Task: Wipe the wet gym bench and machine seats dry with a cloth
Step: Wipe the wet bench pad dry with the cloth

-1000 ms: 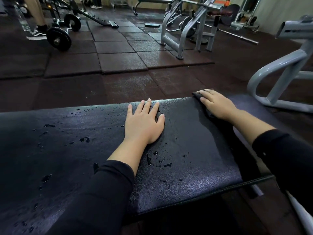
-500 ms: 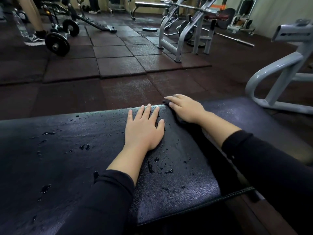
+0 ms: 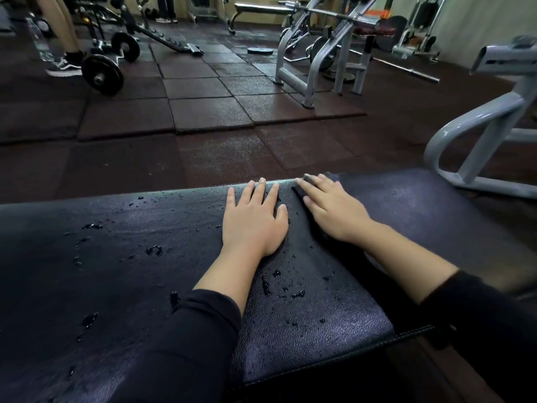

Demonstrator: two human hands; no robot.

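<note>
The right hand (image 3: 334, 212) lies flat with straight fingers, its grip open, pressing a dark cloth (image 3: 302, 191) onto the far edge of the padded bench (image 3: 305, 321); only a sliver of cloth shows beyond the fingertips. Just left of it, the left hand (image 3: 255, 219) rests open and flat on the surface, holding nothing, bracing. Water droplets (image 3: 283, 289) bead near the forearms and further left (image 3: 154, 251), so much remains wet. To wipe well, I judge, keep the palm flat and draw overlapping passes toward those beads.
</note>
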